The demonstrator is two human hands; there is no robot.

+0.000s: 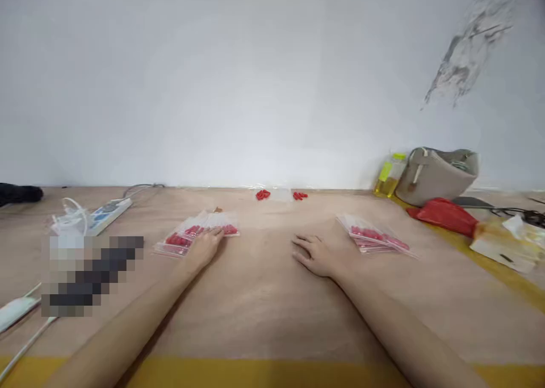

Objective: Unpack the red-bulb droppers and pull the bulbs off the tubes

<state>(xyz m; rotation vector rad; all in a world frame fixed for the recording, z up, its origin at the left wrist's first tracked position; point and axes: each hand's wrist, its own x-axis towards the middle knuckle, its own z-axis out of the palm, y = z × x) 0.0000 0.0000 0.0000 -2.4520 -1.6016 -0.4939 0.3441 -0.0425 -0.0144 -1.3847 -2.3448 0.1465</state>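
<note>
On the left, a fanned pile of small clear plastic bags [181, 241] with red pieces inside lies on the table. My left hand [207, 246] is over the near right edge of this pile, its fingers closed together at the rim of the rightmost bag [221, 220]; their tips are partly hidden. My right hand [315, 254] rests palm down on the wooden tabletop, fingers spread, holding nothing. To its right is a second stack of similar bags [374, 236]. Two small groups of red pieces, one on the left [263, 195] and one on the right [300, 196], lie by the wall.
A power strip [110, 215] with cables is at the left, near a blurred-out dark patch. Along the right side stand a bottle of yellow liquid [390, 176] and a grey bag [438, 178]. Closer lie a red pouch [447, 216] and a crumpled yellowish packet [506, 243].
</note>
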